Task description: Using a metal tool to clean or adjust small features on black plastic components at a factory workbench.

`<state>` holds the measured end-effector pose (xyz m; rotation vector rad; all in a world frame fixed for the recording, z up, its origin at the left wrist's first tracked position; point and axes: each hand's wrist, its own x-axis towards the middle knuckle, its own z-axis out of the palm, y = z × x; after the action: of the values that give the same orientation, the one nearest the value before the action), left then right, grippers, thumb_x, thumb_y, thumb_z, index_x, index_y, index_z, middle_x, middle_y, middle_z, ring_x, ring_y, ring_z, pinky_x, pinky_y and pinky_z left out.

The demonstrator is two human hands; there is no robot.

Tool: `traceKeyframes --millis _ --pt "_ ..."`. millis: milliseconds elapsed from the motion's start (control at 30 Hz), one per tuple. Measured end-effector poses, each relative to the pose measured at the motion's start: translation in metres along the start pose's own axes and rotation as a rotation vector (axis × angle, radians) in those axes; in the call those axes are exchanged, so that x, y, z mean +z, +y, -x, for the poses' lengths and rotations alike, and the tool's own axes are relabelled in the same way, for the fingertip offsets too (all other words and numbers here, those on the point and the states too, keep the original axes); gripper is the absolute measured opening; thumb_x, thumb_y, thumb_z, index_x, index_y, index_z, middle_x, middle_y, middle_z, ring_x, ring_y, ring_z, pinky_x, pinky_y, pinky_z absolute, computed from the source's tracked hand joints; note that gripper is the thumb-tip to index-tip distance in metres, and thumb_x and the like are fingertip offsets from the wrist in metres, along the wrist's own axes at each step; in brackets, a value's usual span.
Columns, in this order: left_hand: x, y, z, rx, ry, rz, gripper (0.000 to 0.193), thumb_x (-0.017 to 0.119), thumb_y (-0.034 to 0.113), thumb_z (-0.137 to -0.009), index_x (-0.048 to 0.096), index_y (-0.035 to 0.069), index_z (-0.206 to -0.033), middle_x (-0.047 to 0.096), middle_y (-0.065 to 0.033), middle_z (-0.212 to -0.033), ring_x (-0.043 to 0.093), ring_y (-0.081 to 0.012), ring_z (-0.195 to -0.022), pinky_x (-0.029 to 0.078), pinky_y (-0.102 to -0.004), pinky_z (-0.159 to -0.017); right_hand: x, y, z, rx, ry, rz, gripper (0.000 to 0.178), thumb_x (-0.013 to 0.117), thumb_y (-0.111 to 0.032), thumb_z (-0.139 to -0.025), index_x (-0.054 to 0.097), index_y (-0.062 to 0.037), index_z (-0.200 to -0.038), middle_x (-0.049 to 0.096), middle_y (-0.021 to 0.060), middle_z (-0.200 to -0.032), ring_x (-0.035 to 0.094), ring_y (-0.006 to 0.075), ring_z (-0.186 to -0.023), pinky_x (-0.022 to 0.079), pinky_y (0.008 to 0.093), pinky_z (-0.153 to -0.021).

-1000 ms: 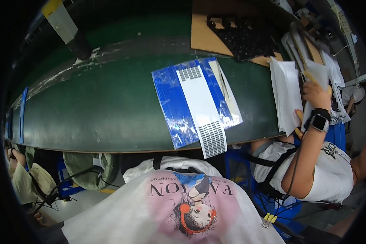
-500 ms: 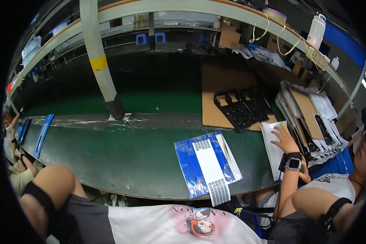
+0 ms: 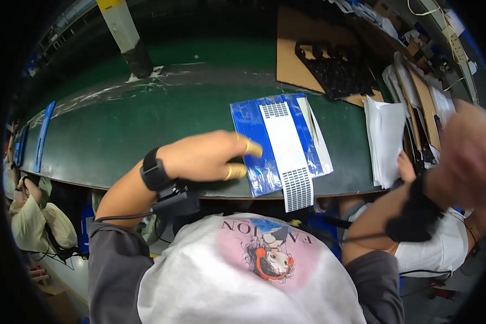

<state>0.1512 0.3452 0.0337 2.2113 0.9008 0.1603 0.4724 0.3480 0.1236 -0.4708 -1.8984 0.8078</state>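
My left hand (image 3: 213,156) reaches over the green table, with yellow finger cots on its thumb and index finger. Those two fingers are apart with nothing between them, beside the left edge of a flat blue plastic-wrapped pack (image 3: 245,129). Across the pack lies a white label sheet (image 3: 289,140) with blocks of small dark labels, its lower end hanging over the table edge. A slim, pointed, tweezer-like tool (image 3: 313,127) rests at the pack's right. My right hand (image 3: 464,156) is raised at the far right, smeared by motion; its fingers cannot be made out.
A co-worker's hand (image 3: 406,167) is at the edge of some folded white sheets (image 3: 384,140). Behind them stand stacked cardboard and wrapped parts (image 3: 424,116). A black perforated part (image 3: 340,70) lies on cardboard (image 3: 291,65). Blue strips (image 3: 44,135) lie at the left; a post (image 3: 121,32) rises from the table.
My left hand has come into view over the table beside the blue pack. My right hand has left the white sheets and swung up to the right. The view has tilted downward.
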Motion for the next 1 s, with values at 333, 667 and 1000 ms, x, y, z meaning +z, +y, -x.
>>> traceKeyframes --millis 333,667,1000 --pt "0.052 -0.057 -0.016 -0.208 0.66 -0.117 0.052 0.062 0.016 -0.072 0.04 0.005 -0.118 0.031 -0.0209 -0.126 0.033 -0.0354 -0.114 0.029 -0.0387 -0.095 0.079 0.149 0.03 0.733 0.079 0.724 0.02 0.066 -0.013 -0.064 0.057 0.0044 -0.069 0.054 0.009 -0.057 0.051 0.0138 -0.051 0.041 0.0248 -0.05" --pt "0.051 -0.061 -0.016 -0.289 0.558 -0.183 0.089 0.074 0.025 -0.058 0.024 0.003 -0.128 0.023 -0.0242 -0.13 0.03 -0.0391 -0.114 0.025 -0.0402 -0.096 0.044 0.141 0.047 0.856 0.154 0.502 0.016 0.064 -0.003 -0.067 0.048 0.0003 -0.063 0.052 0.0021 -0.057 0.041 0.0045 -0.046 0.032 0.0185 -0.042" --pt "0.045 -0.068 -0.02 -0.21 0.53 0.055 0.084 0.071 0.011 -0.058 0.025 0.011 -0.129 0.019 -0.0183 -0.134 0.03 -0.0373 -0.115 0.023 -0.0395 -0.098 0.054 0.06 0.068 0.713 0.388 -0.454 0.032 0.054 0.003 -0.073 0.043 0.007 -0.104 0.059 0.0232 -0.083 0.055 0.018 -0.053 0.046 0.0239 -0.05"
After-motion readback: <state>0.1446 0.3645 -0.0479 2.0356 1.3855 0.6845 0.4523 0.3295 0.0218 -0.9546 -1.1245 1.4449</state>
